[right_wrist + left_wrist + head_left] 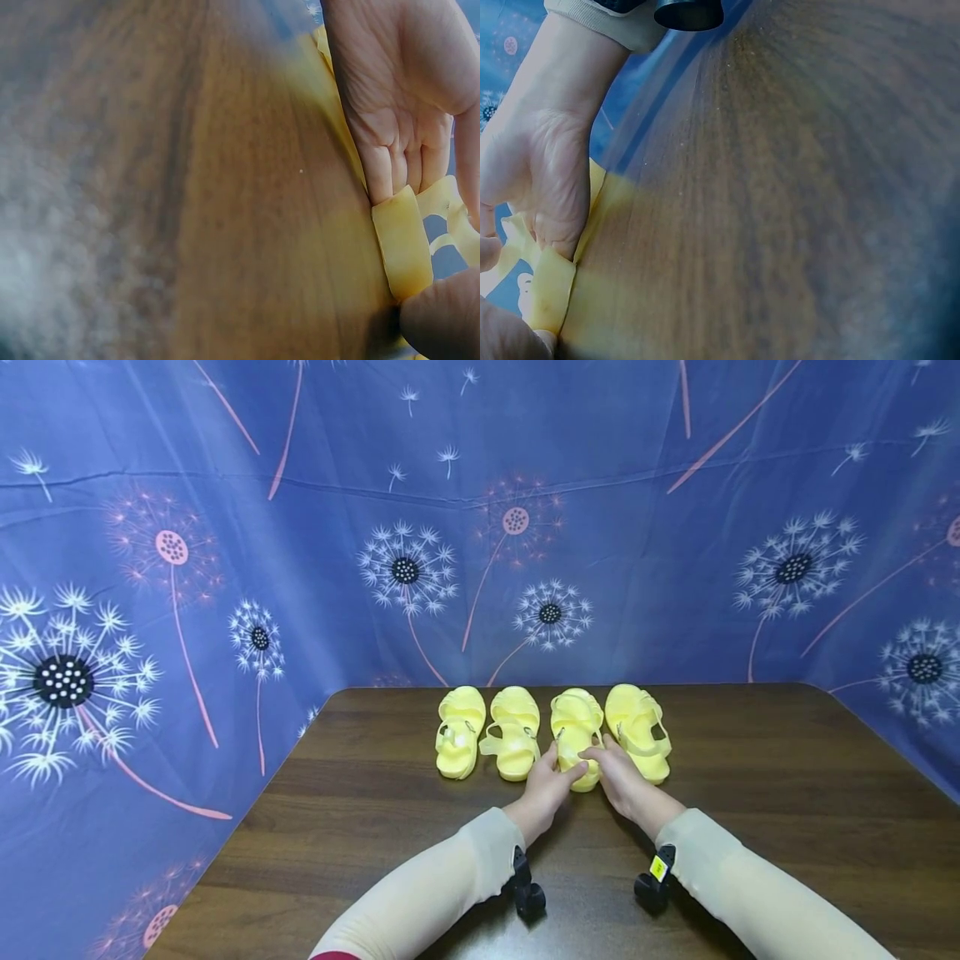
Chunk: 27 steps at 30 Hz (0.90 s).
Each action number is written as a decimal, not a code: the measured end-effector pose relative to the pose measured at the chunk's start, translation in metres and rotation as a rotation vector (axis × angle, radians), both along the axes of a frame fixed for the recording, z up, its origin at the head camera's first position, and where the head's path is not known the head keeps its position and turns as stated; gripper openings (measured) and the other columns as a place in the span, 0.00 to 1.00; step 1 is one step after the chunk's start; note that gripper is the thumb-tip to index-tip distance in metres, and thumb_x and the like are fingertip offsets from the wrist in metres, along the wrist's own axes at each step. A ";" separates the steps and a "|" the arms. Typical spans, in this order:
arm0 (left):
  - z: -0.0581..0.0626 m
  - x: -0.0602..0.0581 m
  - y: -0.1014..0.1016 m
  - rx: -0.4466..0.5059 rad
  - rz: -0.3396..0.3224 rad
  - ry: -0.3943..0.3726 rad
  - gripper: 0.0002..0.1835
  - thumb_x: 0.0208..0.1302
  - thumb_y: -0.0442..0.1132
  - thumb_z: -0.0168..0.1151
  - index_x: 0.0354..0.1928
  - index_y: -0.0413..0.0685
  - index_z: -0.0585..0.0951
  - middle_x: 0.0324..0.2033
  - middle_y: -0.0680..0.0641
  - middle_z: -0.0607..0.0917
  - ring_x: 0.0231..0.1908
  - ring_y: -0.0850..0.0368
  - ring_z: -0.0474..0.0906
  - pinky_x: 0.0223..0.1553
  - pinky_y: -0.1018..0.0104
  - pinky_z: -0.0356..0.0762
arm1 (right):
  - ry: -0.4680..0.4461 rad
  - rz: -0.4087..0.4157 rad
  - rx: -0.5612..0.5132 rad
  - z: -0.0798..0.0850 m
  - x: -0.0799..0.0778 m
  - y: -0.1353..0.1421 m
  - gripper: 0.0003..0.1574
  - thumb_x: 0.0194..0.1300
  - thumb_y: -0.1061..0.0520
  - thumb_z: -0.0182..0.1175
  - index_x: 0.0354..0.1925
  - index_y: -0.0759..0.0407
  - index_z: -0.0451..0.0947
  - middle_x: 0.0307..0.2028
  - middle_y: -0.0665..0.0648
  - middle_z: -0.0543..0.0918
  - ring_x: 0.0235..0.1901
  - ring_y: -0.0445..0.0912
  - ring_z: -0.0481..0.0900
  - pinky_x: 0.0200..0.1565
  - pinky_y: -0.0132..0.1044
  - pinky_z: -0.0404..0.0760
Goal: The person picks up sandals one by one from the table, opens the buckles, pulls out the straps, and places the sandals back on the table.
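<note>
Several yellow sandals stand in a row at the back of the table in the head view. My left hand [546,793] grips the near end of one sandal [576,739] from its left side, and my right hand [628,785] holds the same end from the right, the thumbs over the top. In the left wrist view, the left hand [544,176] has its fingers along the sandal's edge [553,296]. The right wrist view has the right hand [409,97] with fingers behind the yellow band [403,244]; some fingertips are hidden.
To the left are two more yellow sandals, an outer one [457,747] and an inner one [514,727]. Another sandal [636,727] lies close beside the right hand. Behind the brown wooden table [360,827] hangs a blue dandelion-print cloth [637,568].
</note>
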<state>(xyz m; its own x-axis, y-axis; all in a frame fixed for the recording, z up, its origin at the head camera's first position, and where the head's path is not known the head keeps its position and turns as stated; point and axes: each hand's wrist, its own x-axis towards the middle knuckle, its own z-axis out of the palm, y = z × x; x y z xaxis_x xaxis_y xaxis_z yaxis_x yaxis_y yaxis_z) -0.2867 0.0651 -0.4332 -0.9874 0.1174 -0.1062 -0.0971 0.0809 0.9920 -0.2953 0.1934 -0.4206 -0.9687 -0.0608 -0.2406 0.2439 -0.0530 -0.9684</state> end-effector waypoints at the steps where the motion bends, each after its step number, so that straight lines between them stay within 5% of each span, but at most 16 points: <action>1: 0.000 0.000 0.000 -0.001 0.002 -0.001 0.41 0.63 0.42 0.66 0.72 0.39 0.58 0.73 0.41 0.60 0.72 0.46 0.56 0.71 0.53 0.58 | 0.000 0.001 0.003 0.000 0.000 0.000 0.56 0.67 0.62 0.46 0.72 0.63 0.15 0.74 0.63 0.22 0.74 0.54 0.21 0.74 0.49 0.30; 27: -0.003 -0.009 0.003 0.020 0.004 0.021 0.39 0.63 0.41 0.66 0.72 0.38 0.60 0.73 0.42 0.59 0.72 0.46 0.55 0.71 0.52 0.57 | -0.009 0.027 0.077 -0.001 -0.009 0.002 0.51 0.69 0.59 0.45 0.74 0.58 0.22 0.76 0.60 0.28 0.74 0.55 0.24 0.74 0.50 0.33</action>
<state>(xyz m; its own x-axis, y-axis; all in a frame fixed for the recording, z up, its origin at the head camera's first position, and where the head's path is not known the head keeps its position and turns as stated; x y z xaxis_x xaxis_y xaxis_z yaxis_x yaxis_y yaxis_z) -0.2954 0.0678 -0.4364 -0.9898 0.1155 -0.0830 -0.0764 0.0603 0.9953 -0.3047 0.1958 -0.4220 -0.9647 -0.0681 -0.2543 0.2529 0.0280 -0.9671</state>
